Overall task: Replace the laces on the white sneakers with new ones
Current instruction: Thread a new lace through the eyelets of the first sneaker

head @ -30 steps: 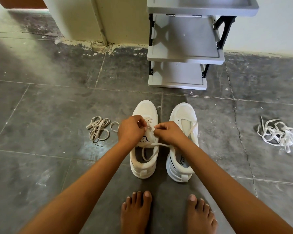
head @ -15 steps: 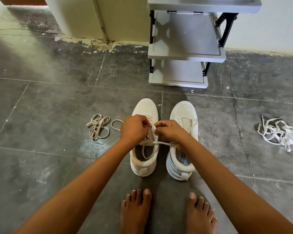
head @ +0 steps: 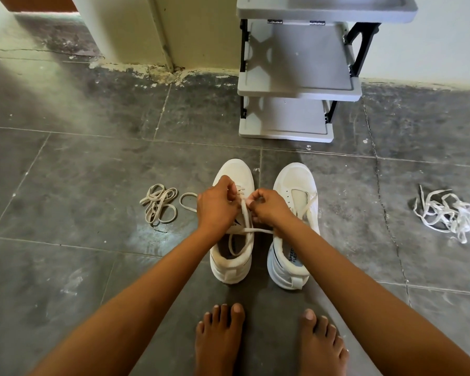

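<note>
Grey tiled floor (head: 79, 158), scuffed; grey shoe rack (head: 296, 88) against the far wall. The left sneaker (head: 229, 270) and right sneaker (head: 296, 183) stand side by side mid-floor, long axes running away from the person, toes toward the rack. Over the left sneaker, the left hand (head: 217, 207) and right hand (head: 269, 210) pinch a cream lace (head: 246, 217) in curled fingers; a beige lace coil (head: 159, 203) lies leftward, a white lace tangle (head: 445, 213) rightward.

The sneakers (head: 296, 180) are white, the lace (head: 246, 215) cream. The coiled laces (head: 159, 203) are beige, the tangled laces (head: 445, 213) white. The floor (head: 92, 158) is dark grey, the rack (head: 296, 55) light grey and black.
</note>
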A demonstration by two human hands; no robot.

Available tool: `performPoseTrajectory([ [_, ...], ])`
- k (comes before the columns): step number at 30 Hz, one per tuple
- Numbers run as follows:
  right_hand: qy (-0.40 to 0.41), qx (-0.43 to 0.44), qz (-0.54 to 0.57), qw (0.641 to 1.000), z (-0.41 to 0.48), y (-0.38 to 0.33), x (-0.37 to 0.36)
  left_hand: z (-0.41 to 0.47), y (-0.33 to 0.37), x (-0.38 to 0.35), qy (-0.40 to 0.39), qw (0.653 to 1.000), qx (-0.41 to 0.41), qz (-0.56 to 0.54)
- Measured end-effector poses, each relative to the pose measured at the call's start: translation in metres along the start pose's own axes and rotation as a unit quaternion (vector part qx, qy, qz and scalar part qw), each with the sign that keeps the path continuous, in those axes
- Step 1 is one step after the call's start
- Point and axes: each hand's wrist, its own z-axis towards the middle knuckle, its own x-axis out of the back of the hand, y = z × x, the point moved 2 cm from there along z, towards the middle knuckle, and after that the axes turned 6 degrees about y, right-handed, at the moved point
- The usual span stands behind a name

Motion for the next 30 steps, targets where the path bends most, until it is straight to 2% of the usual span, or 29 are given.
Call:
performPoseTrajectory([
  [2, 0.016, 0.014, -0.032, 0.999, 0.002, -0.001, -0.001, 0.001, -0.007, 0.005, -0.013, 0.999, -0.02, 0.025],
  [5, 0.039, 0.04, -0.09, 0.994, 0.001, 0.001, 0.001, 0.0, -0.021, 0.018, -0.006, 0.992, -0.047, 0.121],
  [9, 0.087, 0.093, -0.169, 0.977, -0.003, -0.011, 0.018, -0.002, -0.026, 0.028, -0.025, 0.992, -0.028, 0.122],
  [10, 0.107, 0.097, -0.138, 0.98, -0.003, -0.018, 0.03, -0.001, -0.026, 0.029, -0.029, 0.99, -0.027, 0.132],
  [12, 0.103, 0.095, 0.063, 0.988, -0.007, -0.037, 0.06, -0.001, -0.023, 0.03, -0.036, 0.988, -0.027, 0.148],
  [14, 0.04, 0.112, 0.293, 0.949, -0.014, -0.057, 0.084, 0.001, -0.021, 0.028, -0.061, 0.985, -0.029, 0.16],
  [15, 0.01, 0.119, 0.357, 0.926, -0.017, -0.062, 0.087, 0.002, -0.019, 0.027, -0.078, 0.982, -0.029, 0.168],
  [16, -0.008, 0.114, 0.373, 0.921, -0.018, -0.065, 0.083, 0.004, -0.018, 0.028, -0.094, 0.98, -0.026, 0.173],
  [17, -0.011, 0.099, 0.348, 0.932, -0.018, -0.065, 0.074, 0.006, -0.017, 0.029, -0.106, 0.979, -0.02, 0.171],
  [18, 0.001, 0.09, 0.265, 0.96, -0.017, -0.061, 0.061, 0.008, -0.017, 0.029, -0.115, 0.98, -0.014, 0.164],
  [19, 0.014, 0.101, 0.129, 0.986, -0.014, -0.053, 0.049, 0.008, -0.019, 0.03, -0.119, 0.981, -0.008, 0.156],
  [20, 0.026, 0.129, -0.029, 0.991, -0.01, -0.042, 0.039, 0.008, -0.021, 0.03, -0.115, 0.982, -0.009, 0.152],
  [21, 0.027, 0.159, -0.158, 0.974, -0.004, -0.031, 0.031, 0.009, -0.022, 0.03, -0.109, 0.981, -0.022, 0.159],
  [22, 0.015, 0.172, -0.241, 0.955, -0.001, -0.02, 0.025, 0.007, -0.023, 0.029, -0.104, 0.98, -0.036, 0.167],
  [24, -0.013, 0.169, -0.292, 0.941, -0.001, -0.006, 0.019, 0.005, -0.025, 0.028, -0.096, 0.979, -0.051, 0.172],
  [27, -0.025, 0.168, -0.287, 0.943, 0.0, -0.004, 0.019, 0.006, -0.024, 0.026, -0.095, 0.978, -0.052, 0.178],
  [30, 0.001, 0.18, -0.265, 0.947, 0.002, -0.012, 0.025, 0.007, -0.023, 0.025, -0.09, 0.976, -0.055, 0.192],
])
